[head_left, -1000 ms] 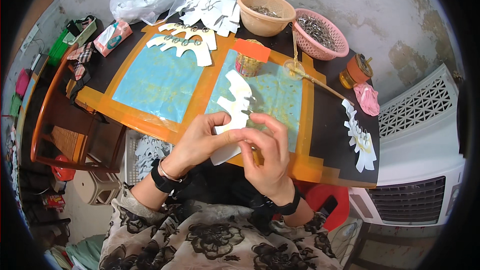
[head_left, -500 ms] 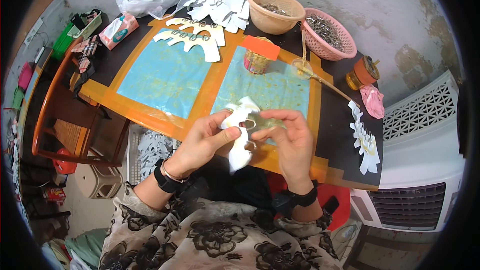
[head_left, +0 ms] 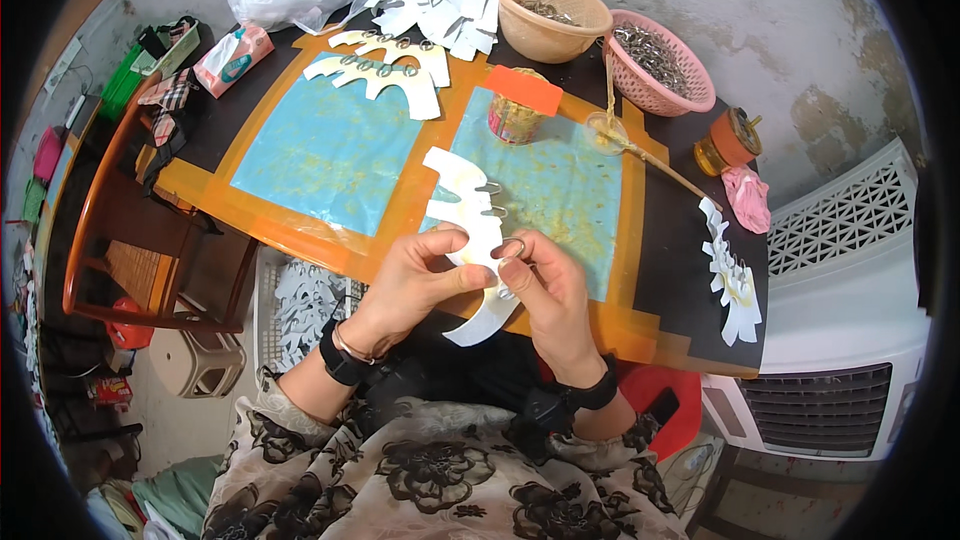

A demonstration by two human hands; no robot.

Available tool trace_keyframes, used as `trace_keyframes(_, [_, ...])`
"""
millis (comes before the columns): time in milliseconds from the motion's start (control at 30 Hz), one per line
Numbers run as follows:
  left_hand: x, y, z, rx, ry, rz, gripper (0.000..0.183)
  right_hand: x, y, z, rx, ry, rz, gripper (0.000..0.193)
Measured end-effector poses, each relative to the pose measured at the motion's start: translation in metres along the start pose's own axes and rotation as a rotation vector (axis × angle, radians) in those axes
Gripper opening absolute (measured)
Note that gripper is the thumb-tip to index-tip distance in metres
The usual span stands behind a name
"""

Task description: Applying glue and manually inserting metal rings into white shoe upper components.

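Observation:
A white scalloped strip (head_left: 468, 212), with yellowish stains and several metal rings along its edge, is held up over the near side of the table. My left hand (head_left: 420, 278) is closed on its left side, thumb on top. At the strip's right edge, my right hand (head_left: 553, 305) pinches with thumb and forefinger beside a metal ring (head_left: 513, 248). The fingers partly hide that ring and the edge there. Two more rings (head_left: 490, 190) stick out higher on the strip, whose curved lower end hangs below my hands.
Similar strips with rings (head_left: 385, 80) lie at the back left. Behind are a pile of white pieces (head_left: 440, 0), a beige basket (head_left: 550, 25) and a pink basket (head_left: 665, 85) of metal parts. An orange-topped can (head_left: 515, 120) and a stick (head_left: 665, 172) lie beyond my hands.
The strip has been turned and spread out, its upper part now reaching farther up and left. My right fingers have curled in against its edge.

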State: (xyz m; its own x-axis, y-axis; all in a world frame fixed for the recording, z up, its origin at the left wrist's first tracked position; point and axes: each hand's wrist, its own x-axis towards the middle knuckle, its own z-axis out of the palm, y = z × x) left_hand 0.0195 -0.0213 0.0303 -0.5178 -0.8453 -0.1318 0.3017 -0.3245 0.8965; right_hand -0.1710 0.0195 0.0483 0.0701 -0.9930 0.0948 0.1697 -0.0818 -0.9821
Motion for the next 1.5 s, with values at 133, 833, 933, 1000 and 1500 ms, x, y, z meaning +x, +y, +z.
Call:
trace_keyframes(133, [0.0, 0.002, -0.008, -0.028, -0.095, 0.043, 0.028, 0.004, 0.0, -0.001, 0.006, -0.012, -0.024, 0.019])
trace_keyframes(833, [-0.004, -0.016, 0.009, 0.569, 0.108, 0.327, 0.031, 0.002, -0.004, 0.002, 0.16, 0.08, 0.099, 0.02])
trace_keyframes(933, [-0.004, -0.016, 0.007, 0.647, 0.005, 0.425, 0.041, 0.001, -0.002, 0.0, 0.239, 0.101, 0.12, 0.02])
trace_keyframes(1000, [-0.005, -0.016, 0.009, 0.267, -0.063, 0.365, 0.046, 0.0, 0.0, -0.005, 0.199, 0.091, 0.185, 0.021])
trace_keyframes(1500, [0.003, -0.006, 0.013, 0.719, 0.195, 0.522, 0.018, -0.004, 0.023, -0.006, -0.004, -0.056, -0.093, 0.023])
